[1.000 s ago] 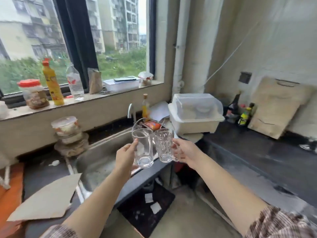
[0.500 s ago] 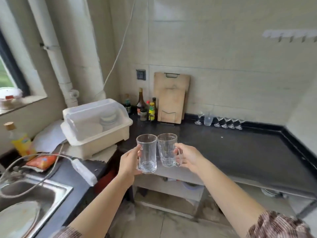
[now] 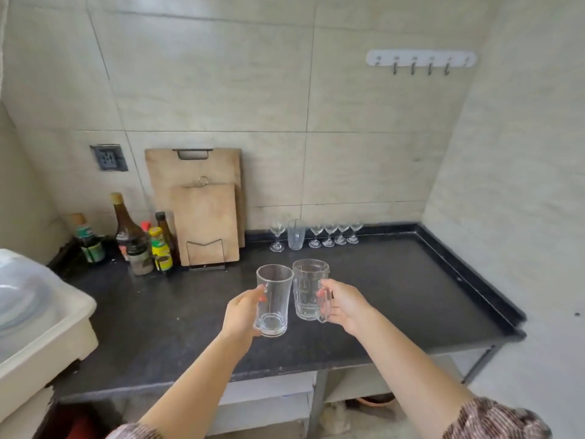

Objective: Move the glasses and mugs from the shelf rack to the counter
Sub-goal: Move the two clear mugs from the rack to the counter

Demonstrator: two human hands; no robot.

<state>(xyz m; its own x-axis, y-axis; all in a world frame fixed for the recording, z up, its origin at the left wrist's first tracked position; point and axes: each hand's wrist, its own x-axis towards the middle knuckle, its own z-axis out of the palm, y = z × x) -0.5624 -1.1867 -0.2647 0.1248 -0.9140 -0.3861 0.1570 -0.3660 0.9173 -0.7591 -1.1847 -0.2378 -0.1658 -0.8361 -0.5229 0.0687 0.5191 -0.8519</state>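
- Glass [image 3: 273, 301]: plain, clear, upright, held above the dark counter [image 3: 411, 296], not touching it. Left hand [image 3: 242, 313] is wrapped around its lower half, thumb on the near side, fingers [image 3: 262, 297] visible through the glass.
- Mug [image 3: 309, 289]: clear, dimpled sides, upright, just to the right of the glass. Whether the two touch cannot be told. Right hand [image 3: 343, 304] grips its handle, fingers curled through it.
- Both arms reach forward from the lower edge of the view; patterned sleeves [image 3: 497, 419] show at the bottom corners.
- Row of glassware at the back of the counter by the wall: one stemmed glass [image 3: 277, 237], a tumbler [image 3: 296, 234] beside it, then four stemmed glasses [image 3: 335, 234] close together. All upright, well apart from the held pair.
- Two wooden cutting boards [image 3: 205, 223] lean on the tiled wall, the smaller in front, in a wire stand.
- Sauce bottles [image 3: 139, 239] are clustered in the back left corner.
- White plastic dish bin [image 3: 47, 331] at the left edge.
- White hook rail [image 3: 421, 60] high on the wall, hooks bare.
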